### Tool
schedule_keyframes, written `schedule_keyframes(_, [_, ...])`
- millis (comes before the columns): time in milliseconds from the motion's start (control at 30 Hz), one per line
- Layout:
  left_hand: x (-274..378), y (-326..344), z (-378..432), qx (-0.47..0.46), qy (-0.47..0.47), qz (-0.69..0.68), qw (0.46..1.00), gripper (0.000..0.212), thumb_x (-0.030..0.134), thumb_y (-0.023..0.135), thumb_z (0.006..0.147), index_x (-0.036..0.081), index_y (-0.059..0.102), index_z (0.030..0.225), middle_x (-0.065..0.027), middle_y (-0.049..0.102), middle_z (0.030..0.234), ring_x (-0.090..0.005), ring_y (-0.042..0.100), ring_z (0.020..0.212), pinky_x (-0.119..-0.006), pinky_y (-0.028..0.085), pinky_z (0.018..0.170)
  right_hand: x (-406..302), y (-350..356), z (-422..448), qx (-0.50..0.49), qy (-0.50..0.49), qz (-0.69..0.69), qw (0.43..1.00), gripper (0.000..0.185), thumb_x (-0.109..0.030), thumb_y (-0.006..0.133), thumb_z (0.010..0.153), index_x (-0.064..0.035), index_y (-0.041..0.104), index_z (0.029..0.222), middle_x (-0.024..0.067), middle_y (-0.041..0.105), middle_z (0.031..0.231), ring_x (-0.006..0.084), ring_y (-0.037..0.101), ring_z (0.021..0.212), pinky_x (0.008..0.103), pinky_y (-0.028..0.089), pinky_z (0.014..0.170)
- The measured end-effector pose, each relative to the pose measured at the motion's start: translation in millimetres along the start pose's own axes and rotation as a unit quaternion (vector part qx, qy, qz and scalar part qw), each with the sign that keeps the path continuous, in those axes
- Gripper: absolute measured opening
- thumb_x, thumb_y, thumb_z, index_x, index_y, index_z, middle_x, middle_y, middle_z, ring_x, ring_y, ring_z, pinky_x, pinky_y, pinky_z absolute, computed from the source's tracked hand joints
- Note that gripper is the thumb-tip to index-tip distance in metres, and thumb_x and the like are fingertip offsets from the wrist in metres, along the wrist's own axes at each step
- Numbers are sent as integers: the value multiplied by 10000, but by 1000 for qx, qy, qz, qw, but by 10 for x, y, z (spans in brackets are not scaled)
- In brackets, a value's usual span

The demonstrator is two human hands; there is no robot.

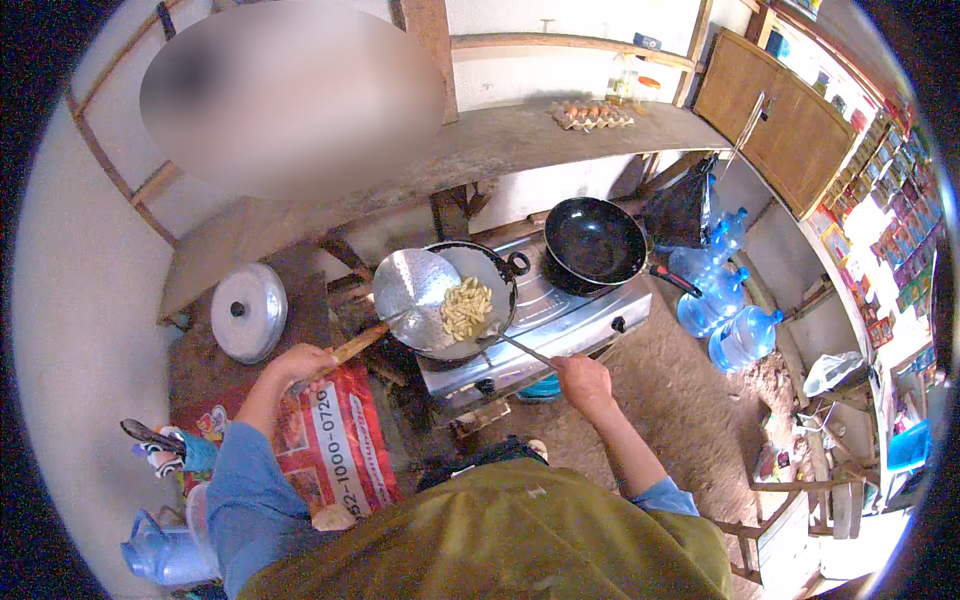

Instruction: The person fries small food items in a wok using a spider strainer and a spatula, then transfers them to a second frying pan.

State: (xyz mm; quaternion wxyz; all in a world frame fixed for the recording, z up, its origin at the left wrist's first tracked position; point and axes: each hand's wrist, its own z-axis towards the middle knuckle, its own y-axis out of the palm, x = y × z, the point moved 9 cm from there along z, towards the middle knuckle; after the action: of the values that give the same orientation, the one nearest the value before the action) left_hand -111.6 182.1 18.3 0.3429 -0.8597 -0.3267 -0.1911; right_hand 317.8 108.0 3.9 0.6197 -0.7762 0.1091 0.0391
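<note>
My left hand (pixel 304 365) grips the wooden handle of a wide perforated metal skimmer (pixel 412 289), held over the left part of a wok (pixel 512 300). Pale yellow fried pieces (pixel 466 307) lie along the skimmer's right edge; whether they rest on it or in the wok I cannot tell. My right hand (pixel 583 382) is closed around the thin handle of a metal utensil (pixel 529 350), its head beside the pieces. The wok sits on the left side of a two-burner gas stove (pixel 540 322). A black frying pan (pixel 596 240) stands on the right side.
A round metal lid (pixel 249 313) lies on the left surface, near a red printed sheet (pixel 345 442). Behind the stove runs a shelf (pixel 495 146) with an egg tray (pixel 592 118) and bottles. Large blue water bottles (pixel 742 339) stand right, near a black plastic bag (pixel 679 206).
</note>
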Motion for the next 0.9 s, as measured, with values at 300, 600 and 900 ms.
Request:
schedule_keyframes(300, [-15, 295, -13, 21, 50, 24, 998, 319, 325, 472, 800, 23, 527, 712, -56, 501, 494, -139, 467, 372, -269, 379, 337, -79, -112, 205, 55, -12, 139, 989, 225, -215, 474, 746, -167, 570, 944, 175, 571, 783, 327, 553, 738, 417, 443, 664])
schedule_keyframes(600, [164, 810, -330, -33, -32, -57, 997, 291, 325, 455, 807, 49, 486, 723, -48, 498, 531, -121, 467, 387, -254, 374, 318, -84, 435, 945, 122, 48, 210, 969, 194, -204, 443, 767, -59, 554, 832, 209, 558, 767, 372, 536, 745, 449, 429, 671])
schedule_keyframes(900, [67, 1143, -304, -70, -52, -216, 973, 248, 282, 445, 814, 36, 451, 846, -62, 506, 613, -115, 467, 417, -233, 369, 312, -274, 412, 888, 130, 27, 188, 973, 187, -189, 425, 771, -61, 556, 812, 208, 557, 761, 377, 534, 732, 452, 434, 657])
